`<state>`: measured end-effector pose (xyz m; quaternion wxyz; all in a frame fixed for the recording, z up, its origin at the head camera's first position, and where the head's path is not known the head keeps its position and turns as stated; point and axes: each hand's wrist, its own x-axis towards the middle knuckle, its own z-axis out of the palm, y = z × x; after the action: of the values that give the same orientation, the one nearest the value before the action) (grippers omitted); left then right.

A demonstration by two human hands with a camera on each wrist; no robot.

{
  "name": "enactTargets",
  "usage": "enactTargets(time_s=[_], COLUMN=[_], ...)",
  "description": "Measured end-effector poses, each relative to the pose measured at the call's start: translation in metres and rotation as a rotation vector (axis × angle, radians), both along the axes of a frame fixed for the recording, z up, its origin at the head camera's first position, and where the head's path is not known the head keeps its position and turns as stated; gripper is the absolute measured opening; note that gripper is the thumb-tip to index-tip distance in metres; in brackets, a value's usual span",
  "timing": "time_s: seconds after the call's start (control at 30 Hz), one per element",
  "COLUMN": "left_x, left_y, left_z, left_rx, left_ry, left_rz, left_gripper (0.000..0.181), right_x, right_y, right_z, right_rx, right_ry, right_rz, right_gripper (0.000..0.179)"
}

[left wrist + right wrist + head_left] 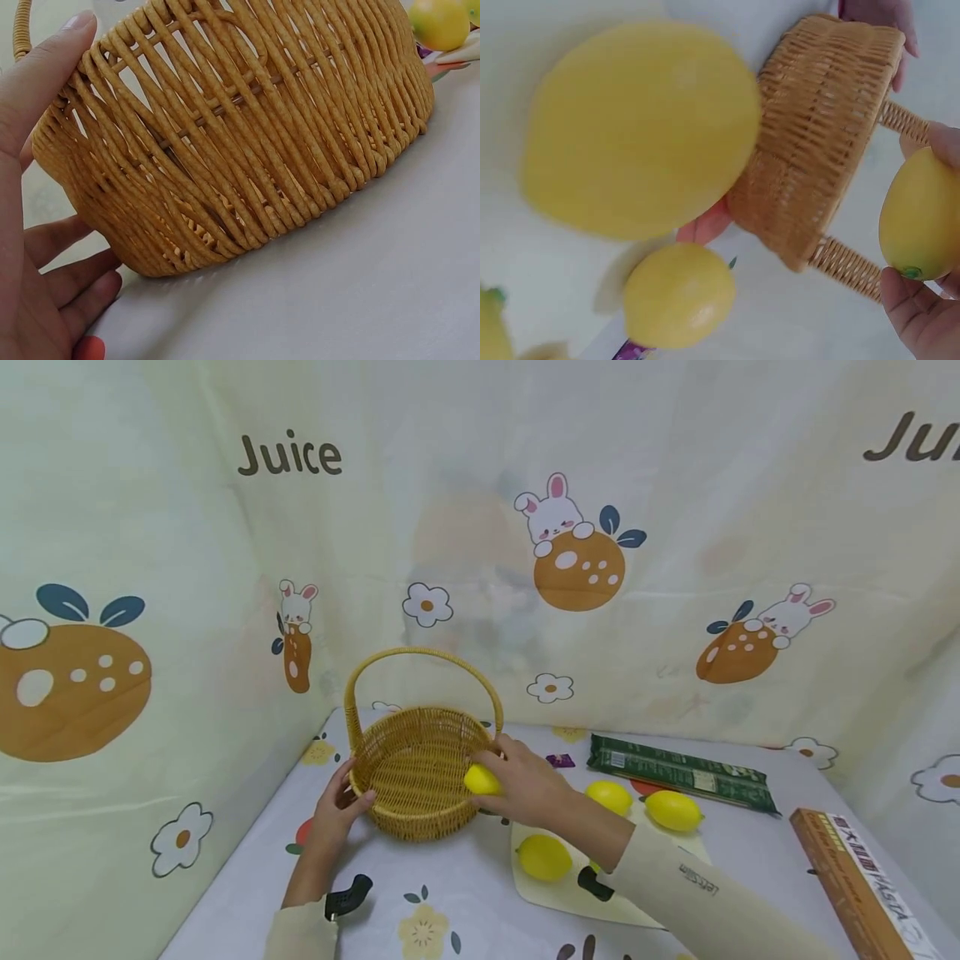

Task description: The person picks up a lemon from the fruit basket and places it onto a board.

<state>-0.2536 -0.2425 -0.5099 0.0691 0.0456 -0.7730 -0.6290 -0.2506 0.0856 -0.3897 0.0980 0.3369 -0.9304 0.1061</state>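
A woven wicker basket point(422, 825) with a tall arched handle stands on the table, and nothing shows inside it. My left hand point(333, 814) holds its left side, thumb by the rim and fingers against the outer wall, as the left wrist view point(52, 292) also shows. My right hand point(528, 783) grips a yellow lemon point(482, 780) at the basket's right rim. In the right wrist view, this lemon point(921, 217) sits between thumb and fingers near the basket handle. Several other lemons point(545, 857) lie to the right, one partly hidden by my right forearm.
Under the loose lemons is a pale board point(543, 894). Behind them lie a long green packet point(682, 772) and a small purple wrapper point(560, 761). A pasta box point(862, 885) rests near the right edge. Printed curtains point(465, 527) enclose the table.
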Motion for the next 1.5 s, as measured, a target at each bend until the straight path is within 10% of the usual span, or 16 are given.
enactTargets(time_s=[1.5], left_x=[0.001], left_y=[0.000], left_z=[0.002], left_rx=[0.010], left_ry=[-0.023], left_rz=[-0.001], left_gripper=[0.083], right_x=[0.051], right_y=[0.144], right_z=[-0.031], right_rx=[-0.051], right_ry=[0.017], right_rz=[-0.264], right_gripper=[0.055])
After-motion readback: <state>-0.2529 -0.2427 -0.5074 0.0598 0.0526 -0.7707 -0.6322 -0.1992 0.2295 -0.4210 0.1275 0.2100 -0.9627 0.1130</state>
